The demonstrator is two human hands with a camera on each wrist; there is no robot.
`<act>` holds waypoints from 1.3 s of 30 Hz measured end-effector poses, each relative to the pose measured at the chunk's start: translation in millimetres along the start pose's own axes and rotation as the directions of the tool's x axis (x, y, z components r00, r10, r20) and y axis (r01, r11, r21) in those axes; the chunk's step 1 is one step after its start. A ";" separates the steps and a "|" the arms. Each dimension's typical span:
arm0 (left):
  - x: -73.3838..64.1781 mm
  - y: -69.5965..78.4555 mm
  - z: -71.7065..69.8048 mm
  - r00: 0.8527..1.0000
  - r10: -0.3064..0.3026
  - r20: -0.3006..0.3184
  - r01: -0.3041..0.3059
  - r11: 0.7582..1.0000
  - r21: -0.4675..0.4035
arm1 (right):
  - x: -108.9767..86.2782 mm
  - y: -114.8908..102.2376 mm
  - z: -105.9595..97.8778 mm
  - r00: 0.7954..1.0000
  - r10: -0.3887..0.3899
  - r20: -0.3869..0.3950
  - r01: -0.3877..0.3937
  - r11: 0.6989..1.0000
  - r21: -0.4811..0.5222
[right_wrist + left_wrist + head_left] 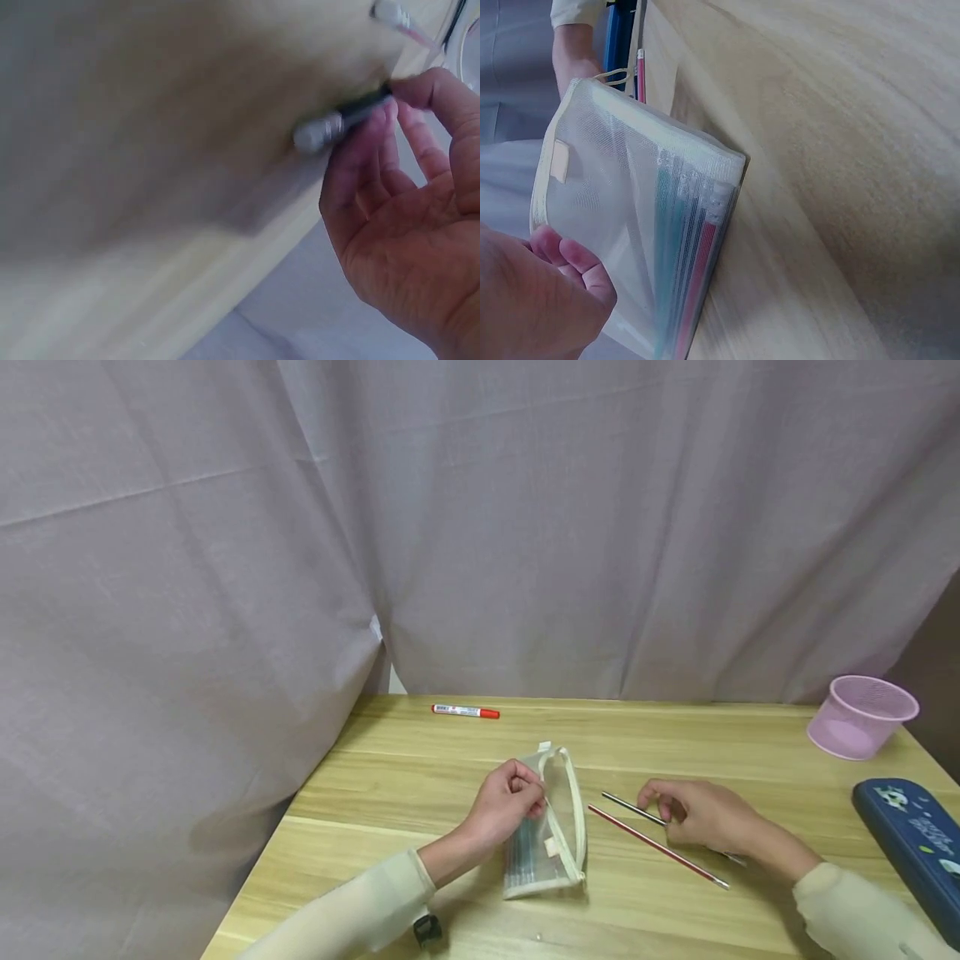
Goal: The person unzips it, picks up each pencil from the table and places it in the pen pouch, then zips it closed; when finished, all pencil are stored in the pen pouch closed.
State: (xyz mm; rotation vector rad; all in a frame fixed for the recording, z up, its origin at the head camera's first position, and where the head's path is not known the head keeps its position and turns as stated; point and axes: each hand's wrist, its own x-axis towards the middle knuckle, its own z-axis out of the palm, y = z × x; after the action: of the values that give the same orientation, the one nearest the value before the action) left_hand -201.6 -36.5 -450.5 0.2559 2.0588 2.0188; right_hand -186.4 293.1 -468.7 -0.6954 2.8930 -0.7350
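A see-through mesh pencil case [528, 835] with a cream zipper edge stands on the table, its mouth unzipped. Several pencils [697, 277], greenish and red, lie along its bottom, seen through the mesh. My left hand [504, 803] pinches the rim of the case's opening; its fingertips are partly hidden in the left wrist view. To the right, my right hand [705, 814] pinches a dark pencil [337, 124] between thumb and fingers, near the table top. A red striped pencil [660, 846] lies beside it on the wood, between that hand and the case.
A red-capped marker [465, 712] lies near the table's back edge. At the right stand a pink mesh pen holder [855, 727] and a dark blue pencil box [911, 852] with printed pictures. Grey curtain [510, 527] hangs behind and left of the wooden table [360, 793].
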 end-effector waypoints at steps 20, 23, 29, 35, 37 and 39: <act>-2.1 1.4 -1.2 1.000 0.005 0.013 -0.005 1.000 0.010 | 7.6 -0.2 -12.7 0.992 -0.083 0.091 0.083 0.997 0.009; -2.0 1.5 -0.9 1.000 0.004 0.013 -0.004 1.000 0.013 | 8.7 -5.2 -17.5 0.995 -0.065 0.078 0.063 0.997 0.036; -0.3 2.0 -0.9 1.000 0.008 0.006 -0.008 1.000 0.021 | 14.8 -28.2 -26.8 0.995 -0.084 -0.051 0.093 0.973 0.211; 0.5 0.8 -0.2 1.000 0.011 0.005 -0.012 1.000 0.013 | 21.9 -53.2 -21.6 0.986 -0.052 -0.156 0.123 0.861 0.494; 0.6 0.5 0.1 1.000 0.013 0.005 -0.013 1.000 0.008 | 24.0 -60.9 -19.0 0.981 -0.028 -0.190 0.138 0.793 0.593; 0.8 0.4 0.4 1.000 0.013 0.007 -0.013 1.000 0.005 | 26.1 -68.5 -16.6 0.974 -0.009 -0.226 0.163 0.722 0.672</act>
State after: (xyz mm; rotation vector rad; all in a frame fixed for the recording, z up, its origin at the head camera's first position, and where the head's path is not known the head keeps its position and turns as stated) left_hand -202.3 -35.9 -450.2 0.2778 2.0642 2.0178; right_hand -184.7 235.1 -420.9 -0.6678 2.4181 -1.8573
